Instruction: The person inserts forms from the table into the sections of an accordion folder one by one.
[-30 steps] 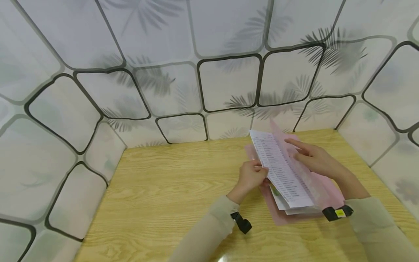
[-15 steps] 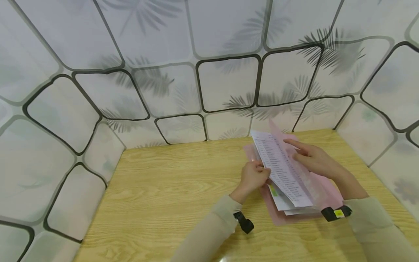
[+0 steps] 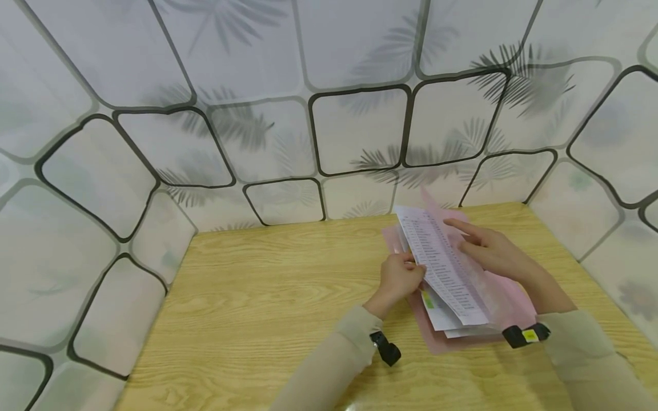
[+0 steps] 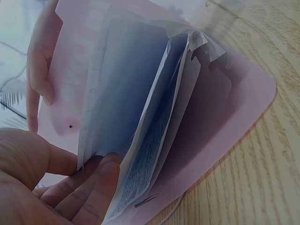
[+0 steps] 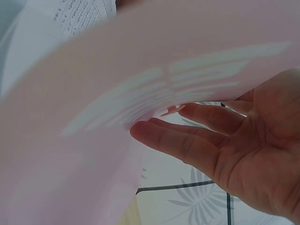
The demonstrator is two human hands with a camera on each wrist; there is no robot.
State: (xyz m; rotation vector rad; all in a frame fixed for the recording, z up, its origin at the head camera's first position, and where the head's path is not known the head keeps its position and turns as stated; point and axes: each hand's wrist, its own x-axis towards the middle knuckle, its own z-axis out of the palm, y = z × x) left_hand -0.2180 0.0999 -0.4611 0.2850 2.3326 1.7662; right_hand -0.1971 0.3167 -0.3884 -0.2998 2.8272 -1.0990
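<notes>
A pink folder (image 3: 429,337) lies opened at the right of the table, with several papers inside. My left hand (image 3: 401,279) pinches the left edge of a printed sheet (image 3: 437,268), lifting it off the white papers (image 3: 443,321) beneath. In the left wrist view, thumb and fingers meet at the edge of a clear sleeve (image 4: 117,84), with more sheets fanned behind. The folder's pink cover (image 5: 70,173) stands raised and bent. My right hand (image 3: 493,251) rests extended fingertips (image 5: 145,131) against that cover; part of the hand's contact is hidden by it.
Under the folder is a wood-grain table (image 3: 257,297). Patterned walls (image 3: 360,131) rise at its back and sides. A black strap (image 3: 385,348) is on the left wrist, another strap (image 3: 526,335) on the right.
My left hand has shifted slightly right with the sheet's edge. More of the paper underneath shows, including a green patch. My right hand has hardly moved.
</notes>
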